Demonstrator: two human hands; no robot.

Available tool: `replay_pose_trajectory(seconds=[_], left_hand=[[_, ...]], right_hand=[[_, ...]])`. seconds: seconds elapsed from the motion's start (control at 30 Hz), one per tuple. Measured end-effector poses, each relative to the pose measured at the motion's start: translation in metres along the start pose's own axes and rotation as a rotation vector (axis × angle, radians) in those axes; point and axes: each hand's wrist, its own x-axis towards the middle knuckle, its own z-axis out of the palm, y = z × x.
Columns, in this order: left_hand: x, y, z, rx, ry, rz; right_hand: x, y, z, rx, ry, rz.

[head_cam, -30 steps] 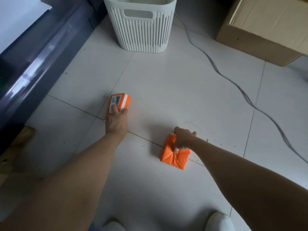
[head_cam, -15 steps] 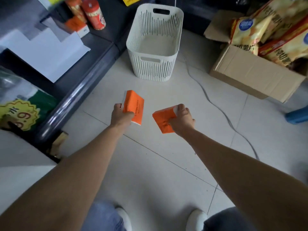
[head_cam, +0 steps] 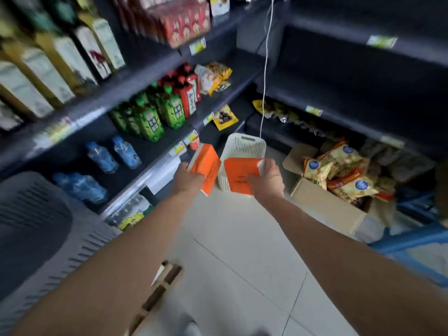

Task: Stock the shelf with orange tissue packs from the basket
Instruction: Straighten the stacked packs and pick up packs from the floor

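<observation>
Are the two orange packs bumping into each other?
Apart. The head view shows a thin strip of the white basket between the left pack and the right pack.

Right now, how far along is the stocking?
Done: no orange pack shows on the shelves, though the view is blurred. In hand: the left hand grips one pack, the right hand another, in front of the basket. Left: shelving both.
</observation>
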Motion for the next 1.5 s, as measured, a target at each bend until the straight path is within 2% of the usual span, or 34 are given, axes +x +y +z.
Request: replay_pose_trajectory(seconds=[0.2, 0.37, 0.6, 0.83, 1.03, 1.2, 1.37, 1.5], left_hand=[[-0.059, 0.12, -0.134, -0.125, 0.161, 0.134], [-0.11, 0.172, -0.231, -0.157, 0.334, 0.226], [-0.175, 0.173, -0.344, -0.178, 0.605, 0.265], [-0.214, 0.145, -0.435, -0.157, 0.761, 0.219], [-0.185, 0.136, -0.494, -0.104, 0.84, 0.231], [-0.136, 0.133, -0.533, 0.004, 0.795, 0.263], [-0.087, 0.14, -0.561, 0.239, 0.763, 0.272], [-0.056, 0.146, -0.57, 0.378, 0.71, 0.302]], right_hand=[[-0.058, -0.155, -0.061, 0.109, 0.005, -0.193], [-0.106, -0.257, -0.083, 0.169, -0.032, -0.433], [-0.176, -0.346, -0.067, 0.238, -0.246, -0.732], [-0.233, -0.409, -0.021, 0.27, -0.365, -0.887], [-0.237, -0.453, 0.022, 0.299, -0.37, -0.887], [-0.22, -0.49, 0.05, 0.296, -0.291, -0.875], [-0.201, -0.518, 0.071, 0.343, -0.219, -0.831], [-0.184, -0.533, 0.083, 0.24, -0.149, -0.826]])
